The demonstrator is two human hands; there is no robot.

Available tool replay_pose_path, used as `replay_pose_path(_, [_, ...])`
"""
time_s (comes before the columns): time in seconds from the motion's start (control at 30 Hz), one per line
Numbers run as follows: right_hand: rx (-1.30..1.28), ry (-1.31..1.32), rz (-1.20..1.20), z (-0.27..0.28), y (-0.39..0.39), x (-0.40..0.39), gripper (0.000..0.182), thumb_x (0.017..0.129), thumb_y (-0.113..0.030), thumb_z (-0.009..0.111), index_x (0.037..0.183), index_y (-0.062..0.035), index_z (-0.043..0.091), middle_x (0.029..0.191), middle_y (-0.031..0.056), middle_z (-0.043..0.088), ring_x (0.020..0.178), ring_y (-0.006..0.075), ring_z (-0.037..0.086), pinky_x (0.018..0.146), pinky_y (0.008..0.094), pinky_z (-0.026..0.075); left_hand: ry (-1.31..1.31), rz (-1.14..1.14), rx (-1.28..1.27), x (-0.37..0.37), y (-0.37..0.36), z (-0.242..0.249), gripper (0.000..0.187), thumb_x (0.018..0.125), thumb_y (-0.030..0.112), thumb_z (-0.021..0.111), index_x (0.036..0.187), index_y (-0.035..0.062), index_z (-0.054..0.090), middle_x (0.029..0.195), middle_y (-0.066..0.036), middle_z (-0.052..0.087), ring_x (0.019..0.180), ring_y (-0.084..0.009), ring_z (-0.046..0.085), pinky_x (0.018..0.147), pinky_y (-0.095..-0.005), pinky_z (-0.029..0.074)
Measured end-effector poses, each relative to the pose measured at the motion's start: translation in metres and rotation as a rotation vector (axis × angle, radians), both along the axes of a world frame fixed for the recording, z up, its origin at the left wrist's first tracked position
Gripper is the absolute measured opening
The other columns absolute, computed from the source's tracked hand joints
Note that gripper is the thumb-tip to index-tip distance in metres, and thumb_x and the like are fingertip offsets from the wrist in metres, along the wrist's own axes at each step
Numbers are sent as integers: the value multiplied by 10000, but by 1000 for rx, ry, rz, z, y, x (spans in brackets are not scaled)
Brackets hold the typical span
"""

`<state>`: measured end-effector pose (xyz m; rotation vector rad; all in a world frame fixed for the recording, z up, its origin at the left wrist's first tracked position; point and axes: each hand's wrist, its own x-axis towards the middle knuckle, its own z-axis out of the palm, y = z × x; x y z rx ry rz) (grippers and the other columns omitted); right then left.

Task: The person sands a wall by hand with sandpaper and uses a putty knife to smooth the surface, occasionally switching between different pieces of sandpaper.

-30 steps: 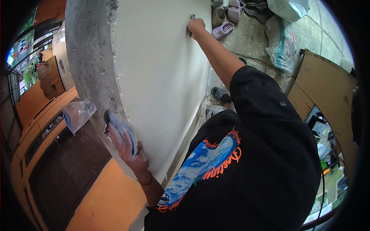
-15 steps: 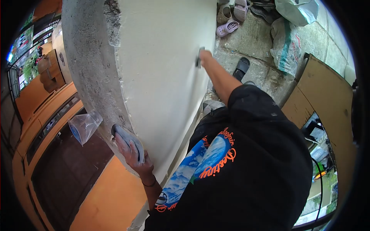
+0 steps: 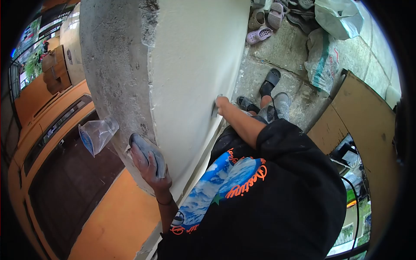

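Observation:
My left hand (image 3: 151, 171), smeared with putty, is wrapped around a thin grey putty-covered plate (image 3: 143, 145) in front of the wall's lower left part. The fingers lie across its face. My right hand (image 3: 222, 104) grips a flat putty scraper (image 3: 215, 110) by its top, the blade up against the smooth off-white wall (image 3: 186, 65) near its right edge. A rough bare concrete strip (image 3: 115, 65) runs down the wall's left side, bordered by a ragged edge of the pale coat.
A clear plastic bag (image 3: 99, 135) sticks out left of the concrete. Beyond it are orange surfaces (image 3: 117, 216) and a dark brown panel (image 3: 73, 186). Sandals, a lilac clog (image 3: 259, 36) and a woven sack (image 3: 323, 60) lie on the concrete floor; cardboard (image 3: 368, 112) stands at right.
My right hand has moved down along the wall with the scraper, closer to my body. My left hand keeps hold of the plate. The view has shifted slightly, with more of my feet showing.

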<state>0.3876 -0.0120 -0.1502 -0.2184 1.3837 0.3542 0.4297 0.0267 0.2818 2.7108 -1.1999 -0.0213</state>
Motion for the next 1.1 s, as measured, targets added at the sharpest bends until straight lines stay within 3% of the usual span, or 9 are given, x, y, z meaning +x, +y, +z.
replay_pose_path(0.13, [-313, -76, -161, 37, -193, 90, 277, 807, -112, 502, 1029, 46, 552, 1000, 196, 588, 870, 260, 575, 693, 386, 474, -14, -31, -16, 8, 7, 2, 487, 865, 264, 509, 1333, 146, 442, 1401, -322, 303, 1270, -513, 317, 1038, -582, 231])
replay_pose_path(0.23, [-947, -207, -40, 34, -302, 137, 292, 770, -101, 461, 961, 81, 586, 913, 231, 625, 811, 343, 602, 718, 415, 475, 7, -17, -25, 7, 1, 3, 476, 840, 216, 532, 1305, 131, 482, 1400, -320, 310, 1276, -498, 323, 1042, -583, 222])
replay_pose_path(0.33, [-1091, -55, 61, 58, -262, 126, 298, 755, -93, 458, 917, 106, 610, 873, 206, 643, 839, 304, 615, 733, 380, 473, 14, -16, -38, 7, -6, 1, 456, 827, 190, 540, 1274, 105, 520, 1397, -320, 313, 1283, -489, 320, 1048, -581, 209])
replay_pose_path(0.5, [-754, -159, 193, 107, -60, 8, 458, 786, -42, 422, 1226, 22, 535, 1188, 257, 561, 1071, 307, 572, 933, 347, 411, 31, -44, -62, 8, -13, -1, 451, 835, 212, 539, 1260, 61, 534, 1398, -323, 309, 1296, -484, 306, 1058, -568, 191])
replay_pose_path(0.57, [-539, -161, 157, 96, 0, -16, 433, 806, -52, 428, 1220, 30, 525, 1204, 246, 549, 1102, 297, 550, 880, 348, 439, 53, -52, -82, 13, -12, 0, 457, 839, 222, 544, 1257, 37, 537, 1400, -325, 305, 1303, -477, 300, 1064, -560, 178])
replay_pose_path(0.63, [-174, -93, -69, -25, 1, 4, 330, 841, -44, 393, 1109, 38, 567, 1055, 202, 601, 994, 318, 565, 853, 416, 452, 50, -66, -76, 16, -17, -1, 457, 839, 213, 549, 1258, 34, 537, 1404, -314, 308, 1307, -465, 303, 1066, -553, 179])
replay_pose_path(0.67, [-154, -38, -57, 27, -49, 29, 257, 860, -111, 462, 1029, 53, 564, 1044, 206, 583, 898, 277, 569, 733, 401, 456, 47, -72, -67, 17, -20, -2, 457, 838, 205, 554, 1260, 30, 537, 1409, -304, 310, 1310, -453, 306, 1068, -546, 180])
replay_pose_path(0.9, [-834, -153, -210, 72, -243, 97, 252, 769, -85, 495, 922, 81, 605, 921, 217, 625, 799, 275, 610, 665, 374, 486, -15, -59, -137, 24, -38, -19, 422, 858, 251, 582, 1259, 122, 564, 1406, -224, 372, 1295, -393, 360, 1068, -509, 216])
replay_pose_path(1.1, [-889, -92, 65, 150, -58, 6, 375, 743, -67, 455, 1057, 83, 597, 1013, 269, 623, 977, 327, 612, 834, 366, 465, -121, -121, -154, 33, -48, -37, 401, 878, 333, 571, 1263, 221, 566, 1376, -208, 417, 1271, -363, 397, 1063, -482, 242])
